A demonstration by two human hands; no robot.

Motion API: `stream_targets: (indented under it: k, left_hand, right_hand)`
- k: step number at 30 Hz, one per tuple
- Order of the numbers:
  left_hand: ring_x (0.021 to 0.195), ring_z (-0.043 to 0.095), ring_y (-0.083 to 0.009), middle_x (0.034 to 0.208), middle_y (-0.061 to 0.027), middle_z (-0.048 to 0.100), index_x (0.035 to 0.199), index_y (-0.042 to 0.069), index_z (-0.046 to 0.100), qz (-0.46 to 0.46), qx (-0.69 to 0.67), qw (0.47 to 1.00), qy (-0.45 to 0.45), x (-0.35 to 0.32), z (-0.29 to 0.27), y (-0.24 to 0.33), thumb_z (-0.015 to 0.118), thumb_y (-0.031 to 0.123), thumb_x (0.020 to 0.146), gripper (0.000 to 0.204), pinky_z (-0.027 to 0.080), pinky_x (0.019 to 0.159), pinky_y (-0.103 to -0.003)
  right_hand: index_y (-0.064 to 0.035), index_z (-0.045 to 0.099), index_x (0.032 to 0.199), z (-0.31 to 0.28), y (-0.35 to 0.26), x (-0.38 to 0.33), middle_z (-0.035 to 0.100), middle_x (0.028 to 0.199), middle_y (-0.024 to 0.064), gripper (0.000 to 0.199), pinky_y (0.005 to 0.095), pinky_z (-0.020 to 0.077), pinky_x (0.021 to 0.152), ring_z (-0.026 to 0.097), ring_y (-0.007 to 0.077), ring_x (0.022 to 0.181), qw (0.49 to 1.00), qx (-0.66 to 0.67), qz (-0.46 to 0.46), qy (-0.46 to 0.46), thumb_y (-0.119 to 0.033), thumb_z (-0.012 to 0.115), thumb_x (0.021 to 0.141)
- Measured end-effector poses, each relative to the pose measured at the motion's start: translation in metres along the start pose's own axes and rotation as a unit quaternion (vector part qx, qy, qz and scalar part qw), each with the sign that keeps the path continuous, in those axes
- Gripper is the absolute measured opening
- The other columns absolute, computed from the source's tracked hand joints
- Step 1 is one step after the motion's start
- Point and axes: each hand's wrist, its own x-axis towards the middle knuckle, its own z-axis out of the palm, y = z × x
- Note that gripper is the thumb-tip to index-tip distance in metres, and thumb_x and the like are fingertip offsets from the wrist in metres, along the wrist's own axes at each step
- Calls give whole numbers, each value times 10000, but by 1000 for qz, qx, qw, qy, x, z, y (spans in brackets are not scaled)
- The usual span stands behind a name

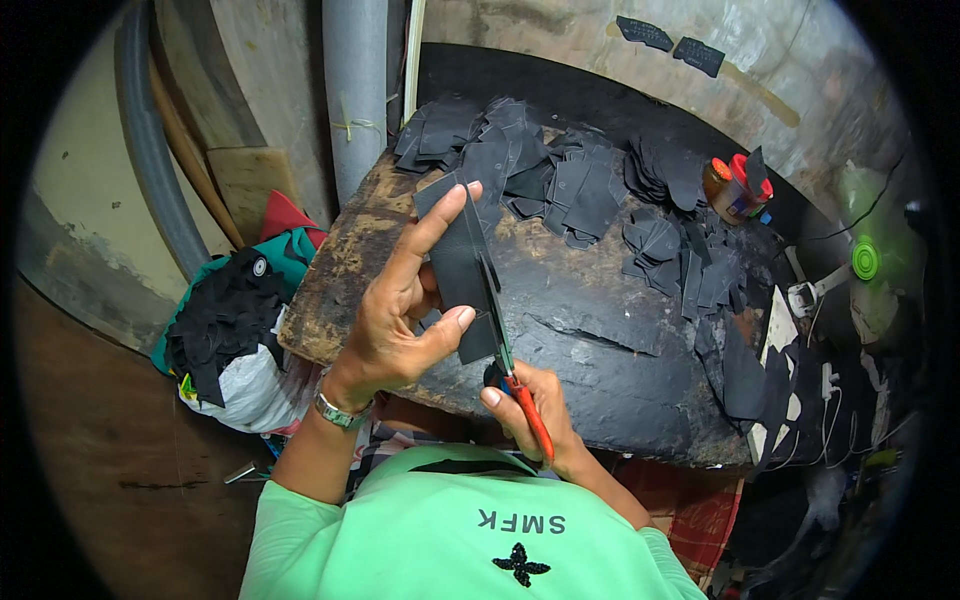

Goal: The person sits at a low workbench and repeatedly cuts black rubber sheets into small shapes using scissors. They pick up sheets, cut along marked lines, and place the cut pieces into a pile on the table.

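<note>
A black piece (pixel 458 262) was held upright above the near-left part of the worktop (pixel 600 330), pinched in the left hand (pixel 395 320) and met from below by the scissors (pixel 510 370) gripped in the right hand (pixel 530 415). The scissor blades ran up along the piece's right edge, and the right hand sat just below and right of the left, over the near edge of the worktop. The far edge was crowded with a heap of black cut pieces (pixel 520 165), and a second spread (pixel 690 250) was seen toward the right edge, beside a jar (pixel 735 190) at the far-right corner. The middle of the worktop, beyond the hands, was left bare and dark. Off the left edge a bag of black scraps (pixel 225 330) was seen on the floor. The left hand was partly closed, its thumb pressed on the piece's lower front and its forefinger stretched up along the left edge. The right hand was curled tight round the red handles.
</note>
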Motion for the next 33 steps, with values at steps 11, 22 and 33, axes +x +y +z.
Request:
stream_targets:
  k: [11, 22, 33]
  left_hand:
    - [1303, 417, -164, 1572, -134, 189, 1520, 31, 146, 1, -31, 999, -38, -5, 9, -5, 537, -106, 778, 849, 438, 983, -275]
    - [1367, 335, -174, 1608, -117, 11, 1533, 46, 74, 1, -9, 997, -70, -7, 8, -5, 544, -130, 743, 936, 406, 1018, -279]
    - [1441, 171, -209, 1609, -114, -59, 1534, 52, 40, 4, -3, 995, -95, -9, 11, -10, 551, -136, 734, 968, 399, 1039, -299]
  right_hand:
    - [3, 560, 889, -4, -2, 8, 469, 586, 37, 187, 291, 374, 516, 427, 95, 562, 999, -25, -39, 3, -171, 629, 895]
    - [8, 541, 853, -4, 2, 7, 471, 587, 35, 174, 266, 371, 506, 441, 76, 575, 999, -22, -36, 20, -135, 639, 870]
    - [16, 618, 1040, -4, 2, 0, 548, 673, -2, 215, 232, 384, 527, 459, 42, 624, 999, 42, -12, 16, -127, 627, 880]
